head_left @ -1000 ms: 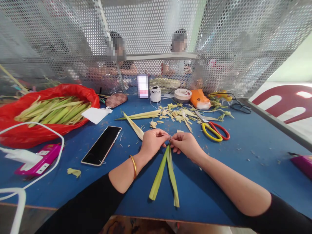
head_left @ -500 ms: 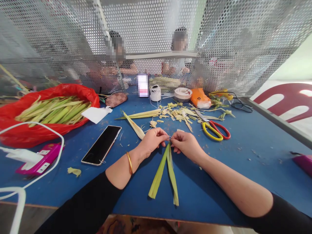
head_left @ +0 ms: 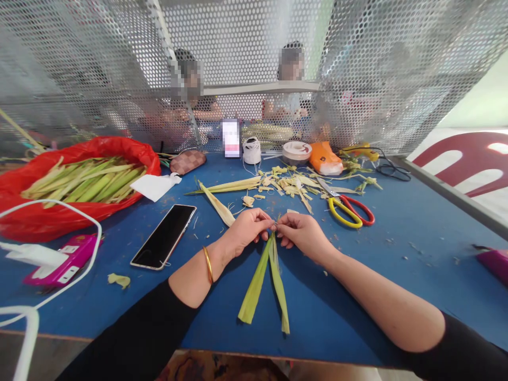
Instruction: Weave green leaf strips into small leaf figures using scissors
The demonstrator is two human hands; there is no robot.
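Note:
My left hand (head_left: 246,231) and my right hand (head_left: 302,234) meet at the middle of the blue table (head_left: 357,296), both pinched on the top end of two long green leaf strips (head_left: 266,280). The strips fan out from my fingers toward the table's near edge. A gold bangle (head_left: 207,264) sits on my left wrist. Both sleeves are black.
A red bag of green leaves (head_left: 75,182) lies far left, a phone (head_left: 164,235) beside my left arm, pink power strip with white cable (head_left: 59,259) near left. Red-and-yellow scissors (head_left: 349,209), leaf scraps (head_left: 286,185), thread spool (head_left: 252,151), tape roll (head_left: 297,152). Two people sit behind the perforated metal screen (head_left: 254,63).
The hands stay pinched together on the strips; the lower ends of the strips have shifted slightly left and the left forearm has drawn in a little.

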